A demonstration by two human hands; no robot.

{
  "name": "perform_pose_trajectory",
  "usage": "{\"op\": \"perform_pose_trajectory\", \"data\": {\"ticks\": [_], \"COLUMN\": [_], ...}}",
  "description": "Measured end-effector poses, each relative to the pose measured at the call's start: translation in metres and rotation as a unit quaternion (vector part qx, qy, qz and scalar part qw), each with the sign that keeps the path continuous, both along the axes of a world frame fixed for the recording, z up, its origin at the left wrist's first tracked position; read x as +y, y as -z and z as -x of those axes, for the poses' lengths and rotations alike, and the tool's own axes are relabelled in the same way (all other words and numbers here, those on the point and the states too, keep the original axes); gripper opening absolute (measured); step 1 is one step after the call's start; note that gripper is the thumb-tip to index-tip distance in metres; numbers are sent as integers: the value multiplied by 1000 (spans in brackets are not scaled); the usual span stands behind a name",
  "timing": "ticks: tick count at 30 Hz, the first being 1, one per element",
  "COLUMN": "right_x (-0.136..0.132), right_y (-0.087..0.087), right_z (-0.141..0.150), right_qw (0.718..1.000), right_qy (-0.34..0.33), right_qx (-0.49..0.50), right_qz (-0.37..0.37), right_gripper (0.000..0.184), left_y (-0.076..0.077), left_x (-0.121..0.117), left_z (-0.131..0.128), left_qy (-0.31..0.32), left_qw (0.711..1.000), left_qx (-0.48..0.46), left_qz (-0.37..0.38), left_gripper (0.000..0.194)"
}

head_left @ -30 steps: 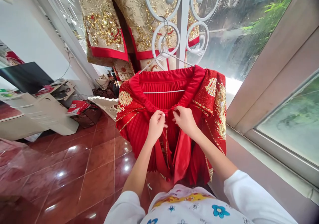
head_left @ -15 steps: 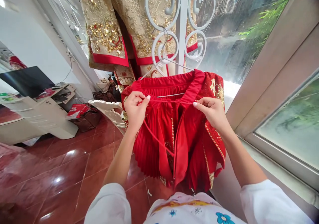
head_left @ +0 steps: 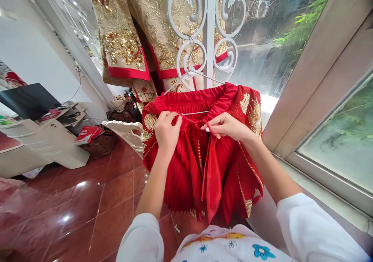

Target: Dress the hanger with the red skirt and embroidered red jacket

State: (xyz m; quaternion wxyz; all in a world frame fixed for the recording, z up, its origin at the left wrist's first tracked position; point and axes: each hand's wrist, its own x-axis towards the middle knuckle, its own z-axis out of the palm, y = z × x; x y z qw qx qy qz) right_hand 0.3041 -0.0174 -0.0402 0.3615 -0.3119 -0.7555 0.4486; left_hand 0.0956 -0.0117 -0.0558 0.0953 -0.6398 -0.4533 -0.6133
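Observation:
A red pleated skirt (head_left: 183, 168) with gold embroidery hangs by its gathered waistband from a thin hanger (head_left: 201, 76). In front of the waistband, my left hand (head_left: 167, 130) pinches a thin red drawstring (head_left: 190, 119) between thumb and fingers. My right hand (head_left: 223, 126) is closed on the same drawstring nearer the middle, and a short loop of it curves over the fingers. The cord runs between both hands. A smooth red panel hangs loose below my right hand.
Behind the skirt stands a white scrollwork rack (head_left: 210, 32) with long gold-sequined garments (head_left: 125, 40). A window frame (head_left: 291, 79) rises on the right. To the left are a carved white chair (head_left: 125, 135), a white desk (head_left: 49, 141) and a red box (head_left: 89, 133).
Both hands have come closer together, the right one moving left toward the middle of the waistband. The cord between them has slackened, and the end hanging from my left hand no longer shows.

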Motion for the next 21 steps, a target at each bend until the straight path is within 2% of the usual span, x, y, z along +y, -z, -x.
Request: {"op": "perform_pose_trajectory", "data": {"ticks": [1, 3, 5, 7, 10, 13, 17, 21], "right_x": [1, 4, 7, 9, 10, 10, 7, 6], "right_y": [4, 13, 24, 32, 40, 43, 41, 37], "right_z": [7, 18, 25, 27, 24, 21, 19, 19], "right_qw": [999, 987, 961, 924, 877, 853, 845, 860], "right_qy": [34, 122, 204, 251, 260, 257, 259, 231], "right_qx": [31, 59, 33, -29, -122, -178, -224, -191], "right_qz": [-23, -84, -183, -288, -385, -419, -412, -413], "right_gripper": [29, 31, 28, 28, 34, 38, 37, 34], "left_y": [0, 1, 3, 6, 10, 14, 15, 16], "left_x": [1, 2, 2, 2, 2, 2, 0, -4], "left_z": [-7, -19, -27, -32, -34, -34, -34, -34], "left_qy": [26, 120, 224, 282, 269, 228, 217, 221], "left_qw": [999, 989, 962, 938, 940, 957, 963, 960], "left_qx": [-33, -81, -95, -89, -70, -31, 13, 57], "left_qz": [-4, 40, 123, 183, 195, 174, 161, 161], "left_gripper": [9, 8, 9, 12, 12, 7, 4, 5]}}
